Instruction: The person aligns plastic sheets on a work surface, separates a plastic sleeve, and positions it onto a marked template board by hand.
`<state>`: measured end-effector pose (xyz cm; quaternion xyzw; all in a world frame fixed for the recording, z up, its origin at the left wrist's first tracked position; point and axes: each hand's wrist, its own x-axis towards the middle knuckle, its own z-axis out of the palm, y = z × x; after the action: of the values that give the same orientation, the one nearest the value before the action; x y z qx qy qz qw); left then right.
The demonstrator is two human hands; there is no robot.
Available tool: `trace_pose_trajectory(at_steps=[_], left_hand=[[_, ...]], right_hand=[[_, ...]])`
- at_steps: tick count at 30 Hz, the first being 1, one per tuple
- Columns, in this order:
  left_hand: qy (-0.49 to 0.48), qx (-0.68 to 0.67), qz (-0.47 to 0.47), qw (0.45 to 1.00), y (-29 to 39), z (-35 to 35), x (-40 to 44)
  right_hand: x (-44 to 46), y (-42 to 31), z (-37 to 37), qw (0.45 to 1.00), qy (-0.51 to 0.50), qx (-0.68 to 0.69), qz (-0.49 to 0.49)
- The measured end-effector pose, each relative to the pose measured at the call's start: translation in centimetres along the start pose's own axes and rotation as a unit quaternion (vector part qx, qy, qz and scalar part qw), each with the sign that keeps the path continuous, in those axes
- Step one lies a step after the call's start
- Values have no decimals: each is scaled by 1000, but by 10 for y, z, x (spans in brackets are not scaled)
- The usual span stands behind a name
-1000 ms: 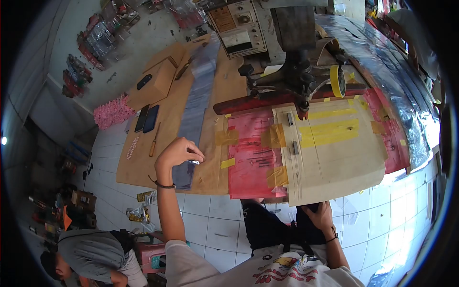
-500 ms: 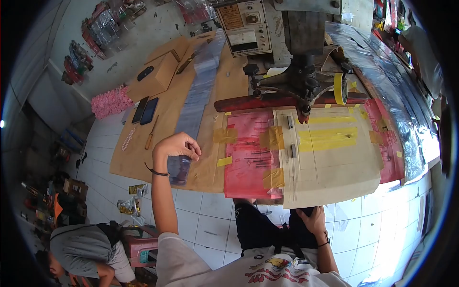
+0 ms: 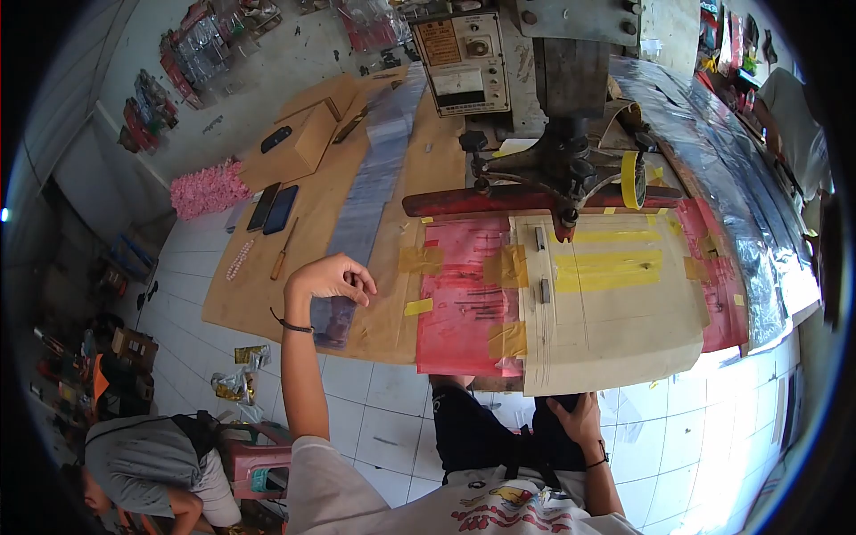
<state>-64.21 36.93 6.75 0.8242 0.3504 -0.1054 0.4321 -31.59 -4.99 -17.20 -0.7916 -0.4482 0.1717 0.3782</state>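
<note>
My left hand [image 3: 339, 278] hovers or rests over the lower end of a strip of clear bluish plastic [image 3: 357, 218] on the brown board [image 3: 392, 312]. Its fingers are curled together, and whatever lies between them is hidden. My right hand [image 3: 580, 417] lies on my dark-clothed thigh, below the table's front edge, its fingers partly hidden. Between the hands, a red sheet [image 3: 468, 303] is taped beside a beige sheet [image 3: 624, 330] with yellow tape strips [image 3: 611, 270] and two small metal blocks. A red bar [image 3: 446, 201] of the press spans their back edge.
Two phones [image 3: 280, 209], a wooden-handled tool [image 3: 278, 265] and a beaded string [image 3: 238, 259] lie at the left. A cardboard box [image 3: 294, 147] stands behind them. One person [image 3: 147, 464] sits at lower left; another [image 3: 794, 125] is at upper right.
The whole view has shifted slightly. My left hand has moved a little left and its fingers have curled more. My right hand stays on my thigh. More of the person at upper right shows.
</note>
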Motion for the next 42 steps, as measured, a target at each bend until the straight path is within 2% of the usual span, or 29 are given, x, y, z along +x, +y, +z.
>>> trace_pose_trajectory(at_steps=[6,12,18,24,30,33,36,42], left_hand=[[10,27,22,999,-6,1,0],[36,-40,59,997,-14,7,1],[14,37,70,997,-5,6,-4],[13,58,78,995,-14,5,-1],[47,-31,82,995,-14,15,-7],[81,17,144,986,-25,22,-9],[74,22,159,984,-25,24,-15],[82,43,136,986,-30,23,-15]], right_hand=[[1,-3,-1,1000,-18,8,-11],[0,2,2,1000,-19,2,-6],[1,3,1,1000,-19,4,0],[1,0,-1,1000,-16,15,-4],[1,3,-1,1000,-17,9,7],[0,0,-2,1000,-27,13,8],[2,-4,-7,999,-34,33,14],[1,9,-3,999,-34,9,2]])
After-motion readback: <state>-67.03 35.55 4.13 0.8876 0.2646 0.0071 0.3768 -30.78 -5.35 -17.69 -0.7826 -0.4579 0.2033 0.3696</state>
